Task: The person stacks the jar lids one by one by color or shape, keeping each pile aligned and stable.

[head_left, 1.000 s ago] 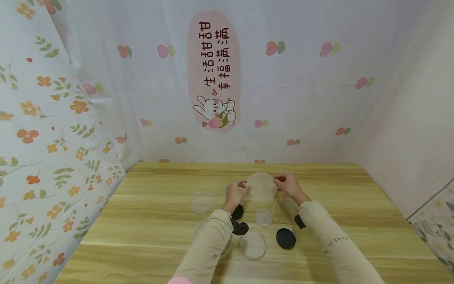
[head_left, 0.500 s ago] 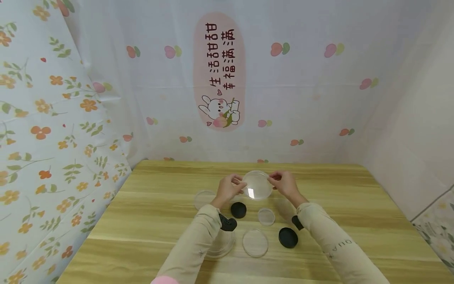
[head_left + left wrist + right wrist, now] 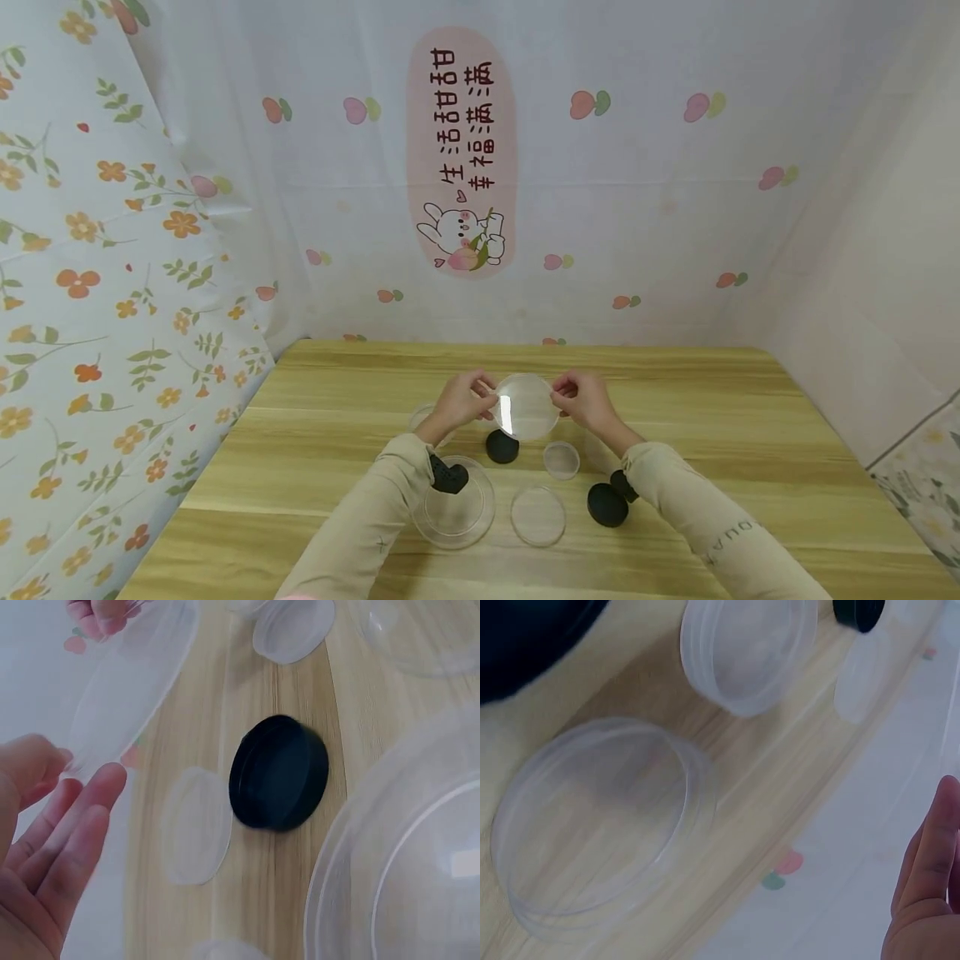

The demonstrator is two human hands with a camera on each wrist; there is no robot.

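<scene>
A clear round lid point(image 3: 527, 407) is held up above the back of the table between both hands. The left hand point(image 3: 463, 403) pinches its left edge; in the left wrist view the left hand point(image 3: 56, 840) has thumb and forefinger on the rim of the clear disc point(image 3: 139, 682), other fingers extended. My right hand point(image 3: 590, 403) pinches the opposite edge. Only part of the right hand point(image 3: 930, 885) shows in the right wrist view, at the right edge. Just below the held lid a black round lid point(image 3: 502, 447) lies on the wood.
On the wooden table point(image 3: 300, 442) lie a large clear round piece point(image 3: 480, 521), a clear disc point(image 3: 538, 517), a small clear one point(image 3: 561, 460) and a black lid point(image 3: 607, 505) near the right wrist. Another clear piece point(image 3: 592, 825) shows in the right wrist view. Patterned cloth point(image 3: 637, 208) hangs behind.
Both hands have moved left with the clear lid, and its face has tilted, with a bright reflection on it. The left forearm has shifted left, uncovering more of the large clear piece.
</scene>
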